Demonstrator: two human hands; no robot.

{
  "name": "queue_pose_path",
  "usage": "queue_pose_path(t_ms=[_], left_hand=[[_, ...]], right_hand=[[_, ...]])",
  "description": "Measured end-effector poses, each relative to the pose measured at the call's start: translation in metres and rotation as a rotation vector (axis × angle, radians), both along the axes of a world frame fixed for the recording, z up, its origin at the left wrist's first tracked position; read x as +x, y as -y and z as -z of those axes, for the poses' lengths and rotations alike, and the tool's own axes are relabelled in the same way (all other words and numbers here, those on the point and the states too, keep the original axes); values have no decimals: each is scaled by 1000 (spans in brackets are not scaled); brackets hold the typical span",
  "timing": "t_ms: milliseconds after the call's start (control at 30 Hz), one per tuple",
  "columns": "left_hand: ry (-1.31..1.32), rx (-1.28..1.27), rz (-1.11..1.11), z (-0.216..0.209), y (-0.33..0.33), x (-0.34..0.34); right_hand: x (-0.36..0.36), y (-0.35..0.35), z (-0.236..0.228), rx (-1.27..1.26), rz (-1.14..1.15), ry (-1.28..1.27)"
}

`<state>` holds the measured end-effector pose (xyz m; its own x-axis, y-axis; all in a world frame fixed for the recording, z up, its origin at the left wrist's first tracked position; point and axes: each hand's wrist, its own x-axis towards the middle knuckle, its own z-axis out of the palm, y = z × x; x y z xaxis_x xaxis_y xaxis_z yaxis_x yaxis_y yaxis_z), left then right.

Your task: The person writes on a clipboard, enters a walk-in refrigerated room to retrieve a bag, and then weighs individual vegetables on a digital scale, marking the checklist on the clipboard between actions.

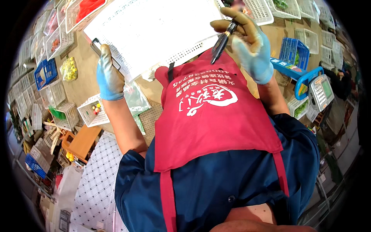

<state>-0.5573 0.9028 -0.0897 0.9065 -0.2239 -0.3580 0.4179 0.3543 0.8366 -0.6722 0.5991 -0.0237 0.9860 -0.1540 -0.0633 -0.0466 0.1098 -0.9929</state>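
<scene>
My left hand (109,77), in a blue glove with a brownish coated palm and fingers, is closed on the left edge of a clipboard (94,48). White printed sheets (154,33) lie on the board and look overexposed, so little on them can be read. My right hand (256,52), gloved the same way, is raised off the paper at its right side. A dark pen (221,45) is held between its fingers, slanting down toward my red apron (216,123).
White plastic baskets (60,38) of produce stand on both sides. A blue crate (292,53) and a scale with a display (320,92) are at the right. On the left are a bag of yellow items (68,69) and a small white basket (92,112).
</scene>
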Motion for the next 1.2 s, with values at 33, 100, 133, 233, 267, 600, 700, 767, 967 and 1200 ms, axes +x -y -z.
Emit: queue_pose_path(t_ms=[33,100,133,233,267,600,700,767,967,1200], left_hand=[[3,-11,-8,-2,-2,-4],[9,-31,-30,-6,-6,-13],[21,-21,-72,-8,-6,-18],[45,-17,-140,-12,-9,-32],[49,-35,-127,-12,-10,-35],[78,-9,-206,-11,-24,-56],[56,-4,-203,-14,-25,-61],[50,10,-197,-15,-26,-63],[48,28,-149,-23,-10,-53],[89,-17,-179,-32,-8,-51]], right_hand=[[3,-6,-4,-258,24,66],[4,5,20,-462,68,251],[5,8,27,-561,91,346],[9,0,10,-475,78,244],[10,-3,4,-445,52,205],[18,-13,13,-368,-84,293],[7,-17,-7,-288,-90,172],[3,-15,-21,-448,-190,377],[-5,-9,-119,-905,-655,913],[-64,-57,-197,-1082,-830,472]])
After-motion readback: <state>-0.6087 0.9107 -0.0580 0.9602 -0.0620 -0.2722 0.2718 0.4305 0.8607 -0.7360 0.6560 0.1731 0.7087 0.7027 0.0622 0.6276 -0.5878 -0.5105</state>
